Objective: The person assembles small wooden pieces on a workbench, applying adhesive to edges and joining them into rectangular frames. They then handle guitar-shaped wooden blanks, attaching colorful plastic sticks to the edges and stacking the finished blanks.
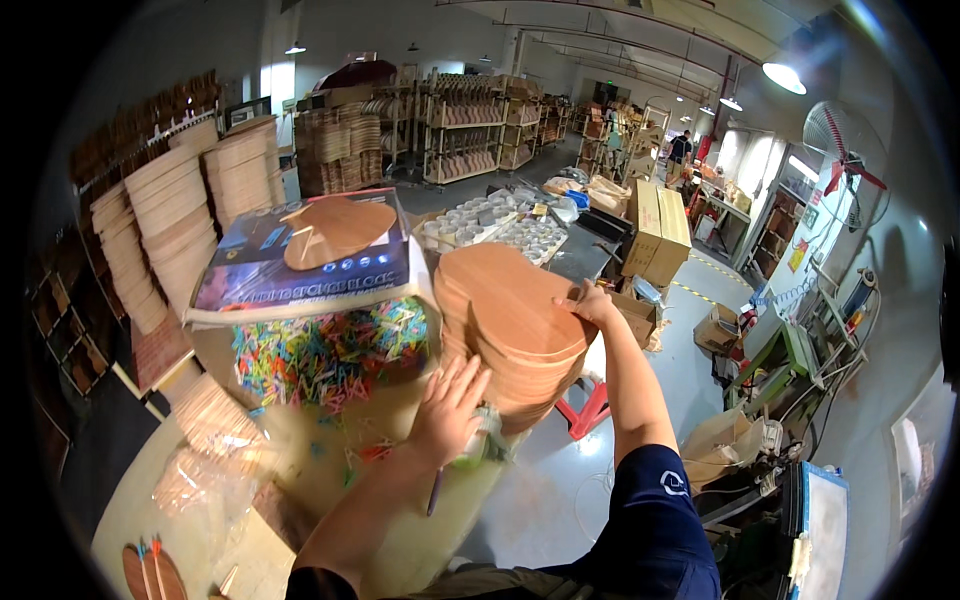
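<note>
A stack of thin wooden plates point(515, 395), shaped like small guitar bodies, stands at the middle of the bench edge. The top plate point(530, 315) lies slightly askew on the others. My right hand point(592, 303) grips that plate's right edge, thumb on the upper face. My left hand point(447, 405) rests against the stack's near left side, fingers stretched out and flat. Below it a dark thin stick point(434, 492) points toward me, and a pale greenish object point(482, 440), partly hidden, sits beside the hand. Many small coloured clips point(320, 350) lie heaped left of the stack.
A blue printed box point(330, 265) behind the clips carries more wooden pieces point(345, 228). Bundled wood strips point(215, 420) and plastic wrap point(205, 485) lie at left. Tall wood stacks point(165, 215) stand beyond. Cartons point(655, 230) and a red stool point(590, 412) are at right.
</note>
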{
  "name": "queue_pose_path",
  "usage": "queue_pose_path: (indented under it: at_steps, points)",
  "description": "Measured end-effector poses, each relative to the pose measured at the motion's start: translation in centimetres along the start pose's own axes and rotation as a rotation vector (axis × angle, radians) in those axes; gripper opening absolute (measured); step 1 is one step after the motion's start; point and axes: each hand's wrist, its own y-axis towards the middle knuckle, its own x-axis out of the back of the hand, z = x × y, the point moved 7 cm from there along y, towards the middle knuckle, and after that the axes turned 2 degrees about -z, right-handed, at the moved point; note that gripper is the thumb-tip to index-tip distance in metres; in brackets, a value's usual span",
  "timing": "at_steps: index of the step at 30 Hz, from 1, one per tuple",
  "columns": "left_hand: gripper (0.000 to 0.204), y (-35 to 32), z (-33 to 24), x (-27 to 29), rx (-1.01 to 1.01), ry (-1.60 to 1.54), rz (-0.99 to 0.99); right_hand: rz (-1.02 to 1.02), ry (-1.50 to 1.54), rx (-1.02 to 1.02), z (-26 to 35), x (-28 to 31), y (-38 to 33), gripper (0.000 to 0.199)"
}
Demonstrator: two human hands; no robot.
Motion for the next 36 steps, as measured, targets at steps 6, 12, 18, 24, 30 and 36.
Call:
queue_pose_path:
  at_steps: [6,12,18,24,30,36]
  points:
    - [0.076,4.8,0.0,-4.0,0.011,-0.024,0.035,0.192,0.134,0.026,1.5,-0.6,0.4,0.108]
    - [0.076,4.5,0.5,-3.4,0.033,-0.087,0.049,-0.451,0.321,0.193,3.3,8.0,-1.3,0.049]
    - [0.086,0.0,2.3,-0.7,0.352,-0.286,-0.266,-0.392,1.241,0.392,9.0,12.4,-9.5,0.035]
    - [0.057,-20.5,3.9,4.3,0.992,-0.990,-0.591,0.253,1.196,0.220,10.2,-8.9,-22.9,0.032]
    - [0.043,-43.7,-2.1,5.4,1.283,-1.558,-1.407,1.238,1.533,-0.232,22.2,-24.9,-46.0,0.018]
    - [0.036,-50.1,-2.5,5.6,1.544,-0.887,-1.261,1.062,0.779,0.183,20.7,-28.6,-47.8,0.017]
